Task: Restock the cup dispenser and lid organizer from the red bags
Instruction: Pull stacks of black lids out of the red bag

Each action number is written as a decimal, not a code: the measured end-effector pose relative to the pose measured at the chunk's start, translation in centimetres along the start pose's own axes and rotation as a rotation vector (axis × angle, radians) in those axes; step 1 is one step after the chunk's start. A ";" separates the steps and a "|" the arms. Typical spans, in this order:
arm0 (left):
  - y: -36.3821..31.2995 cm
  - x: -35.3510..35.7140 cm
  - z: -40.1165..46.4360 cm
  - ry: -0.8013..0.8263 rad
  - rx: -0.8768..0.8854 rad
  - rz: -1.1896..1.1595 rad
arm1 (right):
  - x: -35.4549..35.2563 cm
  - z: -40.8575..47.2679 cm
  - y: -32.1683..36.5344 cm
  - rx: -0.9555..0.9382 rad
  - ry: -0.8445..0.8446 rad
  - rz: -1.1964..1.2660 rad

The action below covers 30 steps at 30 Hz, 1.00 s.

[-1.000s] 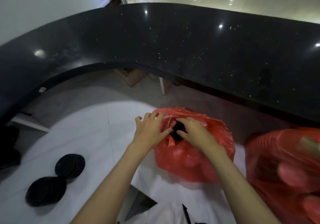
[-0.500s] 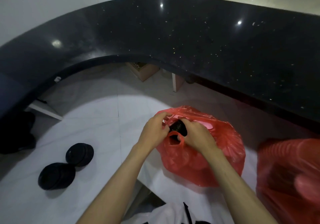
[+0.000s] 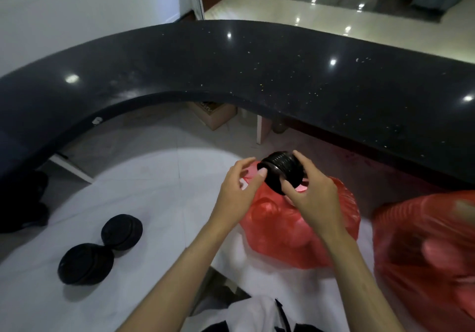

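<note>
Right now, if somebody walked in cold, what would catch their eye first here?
Probably the stack of black lids held up mid-frame, gripped by the right hand with the left hand steadying its end. Right under it sits a bright red bag, with a second red bag blurred at the right edge. Two more lid stacks lie on the white surface at lower left.

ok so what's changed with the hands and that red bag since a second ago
The right hand has lifted a stack of black lids up out of the red bag and grips it above the opening. The left hand let go of the bag; its fingertip touches the stack. Two black lid stacks on the left, and the second red bag, stayed put.
</note>
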<state>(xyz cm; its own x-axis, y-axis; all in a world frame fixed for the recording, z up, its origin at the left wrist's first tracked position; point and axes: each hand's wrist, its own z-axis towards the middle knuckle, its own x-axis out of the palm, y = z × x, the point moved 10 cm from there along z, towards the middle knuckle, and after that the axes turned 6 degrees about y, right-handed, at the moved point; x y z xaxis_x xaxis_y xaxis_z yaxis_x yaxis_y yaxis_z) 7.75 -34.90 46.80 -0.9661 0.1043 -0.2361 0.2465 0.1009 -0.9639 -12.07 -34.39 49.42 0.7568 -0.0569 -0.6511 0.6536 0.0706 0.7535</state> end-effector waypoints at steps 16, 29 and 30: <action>9.9 -17.5 -13.2 -0.203 -0.203 -0.616 | 23.3 -6.1 13.3 0.094 0.737 0.823; 14.7 -27.4 -19.5 -0.081 -0.179 -0.431 | 33.1 -12.6 18.1 0.196 0.942 0.867; 14.8 -27.9 -19.7 -0.070 -0.173 -0.430 | 33.5 -12.8 18.3 0.201 0.937 0.879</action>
<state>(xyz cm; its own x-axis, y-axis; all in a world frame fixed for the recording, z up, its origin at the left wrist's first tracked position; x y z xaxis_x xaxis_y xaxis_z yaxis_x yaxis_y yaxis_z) 39.90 -16.85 41.53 -0.9848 -0.0497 0.1667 -0.1739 0.2841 -0.9429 25.18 -22.26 40.25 0.6925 0.6509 0.3111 -0.0062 -0.4259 0.9048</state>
